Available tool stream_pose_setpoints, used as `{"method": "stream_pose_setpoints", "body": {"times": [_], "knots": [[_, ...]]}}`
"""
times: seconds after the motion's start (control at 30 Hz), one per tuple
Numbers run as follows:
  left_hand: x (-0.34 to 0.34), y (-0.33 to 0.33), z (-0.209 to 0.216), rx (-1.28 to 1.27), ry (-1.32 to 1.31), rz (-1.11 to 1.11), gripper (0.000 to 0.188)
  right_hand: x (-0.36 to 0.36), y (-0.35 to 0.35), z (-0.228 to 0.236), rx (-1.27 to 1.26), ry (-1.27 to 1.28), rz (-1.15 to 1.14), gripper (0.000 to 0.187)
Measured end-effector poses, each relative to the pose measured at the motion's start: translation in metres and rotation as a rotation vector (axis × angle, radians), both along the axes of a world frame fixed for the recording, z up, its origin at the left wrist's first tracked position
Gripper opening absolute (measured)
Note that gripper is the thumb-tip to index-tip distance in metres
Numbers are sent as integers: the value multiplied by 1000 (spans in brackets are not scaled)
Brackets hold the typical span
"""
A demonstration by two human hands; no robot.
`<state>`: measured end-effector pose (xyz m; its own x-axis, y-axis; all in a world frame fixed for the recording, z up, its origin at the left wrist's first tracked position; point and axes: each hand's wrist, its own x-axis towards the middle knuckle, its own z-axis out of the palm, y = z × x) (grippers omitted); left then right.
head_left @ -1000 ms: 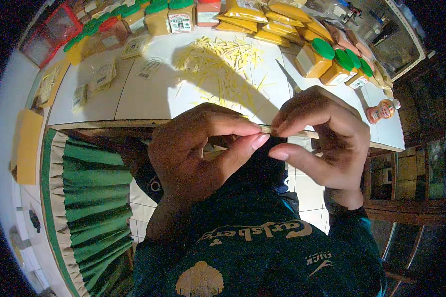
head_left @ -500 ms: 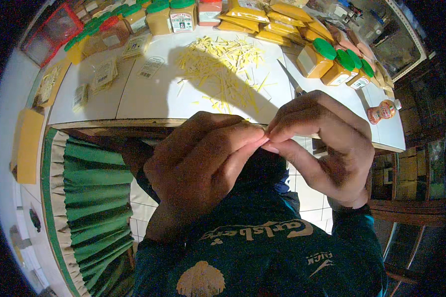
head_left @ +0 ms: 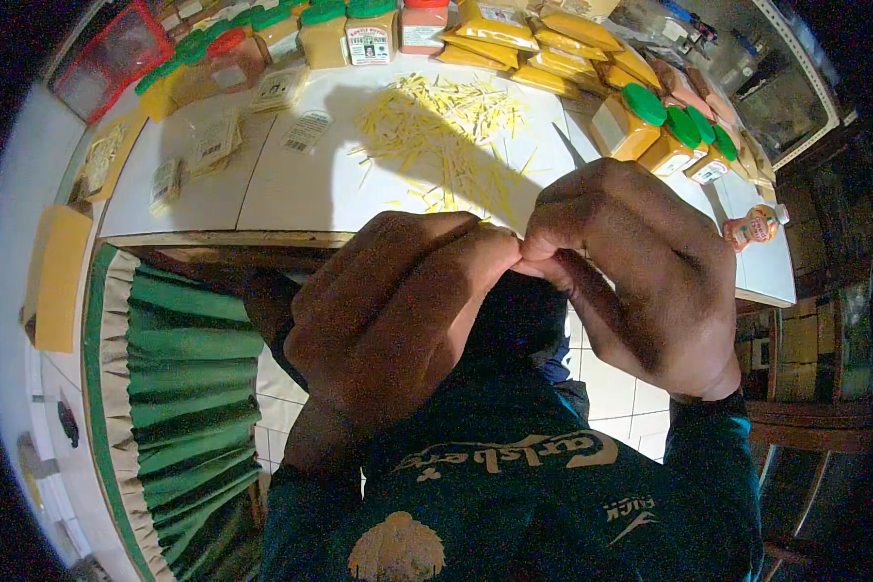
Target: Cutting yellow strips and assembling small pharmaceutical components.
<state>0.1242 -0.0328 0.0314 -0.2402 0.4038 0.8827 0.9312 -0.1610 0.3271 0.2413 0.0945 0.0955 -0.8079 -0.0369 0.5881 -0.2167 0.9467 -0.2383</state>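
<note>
My left hand (head_left: 398, 310) and my right hand (head_left: 645, 272) meet fingertip to fingertip in front of the table's near edge. Both are closed in a pinch, thumbs against the curled forefingers. Whatever lies between the fingertips is hidden or too small to make out. Beyond them, a loose heap of thin yellow and whitish strips (head_left: 436, 136) is scattered over the white table top (head_left: 306, 189). A narrow blade-like tool (head_left: 567, 145) lies just past my right hand, partly covered by it.
Green-lidded jars of powder (head_left: 369, 37) line the back; more jars (head_left: 630, 121) stand at the right beside stacked yellow packets (head_left: 563, 53). A small bottle (head_left: 755, 228) lies near the right edge. Clear label packets (head_left: 213, 141) lie at left, above a green curtain (head_left: 194, 359).
My right hand has turned so that its back shows more and its thumb is tucked under. The fingertips stay together. The view has shifted slightly.
</note>
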Motion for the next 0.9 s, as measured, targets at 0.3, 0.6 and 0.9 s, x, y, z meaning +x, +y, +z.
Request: {"method": "stream_pose_setpoints", "body": {"times": [0.3,0.6,0.9], "knots": [[-10,-17,18,-56,-213,-326,16,-4,-9,0,-267,64,169,21],[12,14,-4,434,-780,-500,12,-18,-16,-13,-658,145,264,18],[16,25,-12,566,-1191,-849,16,-31,-30,-37,-1027,239,228,14]]}}
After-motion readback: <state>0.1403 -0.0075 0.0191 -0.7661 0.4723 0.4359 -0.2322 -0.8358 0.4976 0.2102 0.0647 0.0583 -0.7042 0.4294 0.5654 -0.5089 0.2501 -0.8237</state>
